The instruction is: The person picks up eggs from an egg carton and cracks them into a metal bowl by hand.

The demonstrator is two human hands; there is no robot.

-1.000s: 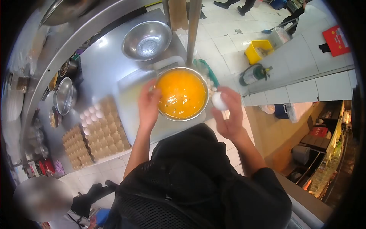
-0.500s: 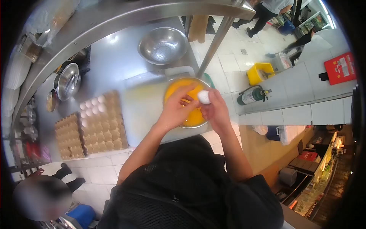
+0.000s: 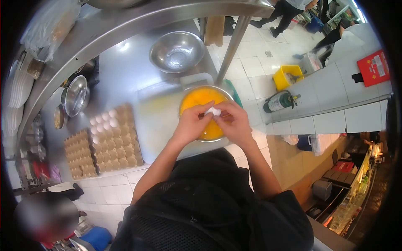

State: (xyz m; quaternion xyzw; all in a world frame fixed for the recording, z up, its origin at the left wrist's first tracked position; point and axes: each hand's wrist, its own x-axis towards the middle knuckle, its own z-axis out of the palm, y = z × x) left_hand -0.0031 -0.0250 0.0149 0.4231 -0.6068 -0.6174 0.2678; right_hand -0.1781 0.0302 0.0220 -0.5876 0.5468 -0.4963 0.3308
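Note:
A white egg (image 3: pixel 214 111) is between my two hands, its shell apparently cracked. My left hand (image 3: pixel 192 122) grips it from the left, fingertips pressed to the shell. From the other side, my right hand (image 3: pixel 235 124) pinches the same egg. Directly below is a steel bowl (image 3: pixel 181 104) holding yellow-orange beaten or broken eggs (image 3: pixel 201 95); the hands cover part of it. To the left, a cardboard egg tray (image 3: pixel 118 151) carries several white eggs (image 3: pixel 105 122) at its far end. Another egg tray (image 3: pixel 79 157) lies beside it.
A white cutting board (image 3: pixel 157 121) lies by the bowl. Further back is another steel bowl (image 3: pixel 176 54), and more metal bowls (image 3: pixel 77 97) sit at left. A steel shelf rail (image 3: pixel 159 16) arches overhead. One person (image 3: pixel 48 213) is at lower left, others at the top right.
My left hand has come over to the egg, and both hands now grip it. The egg has shifted slightly left above the bowl.

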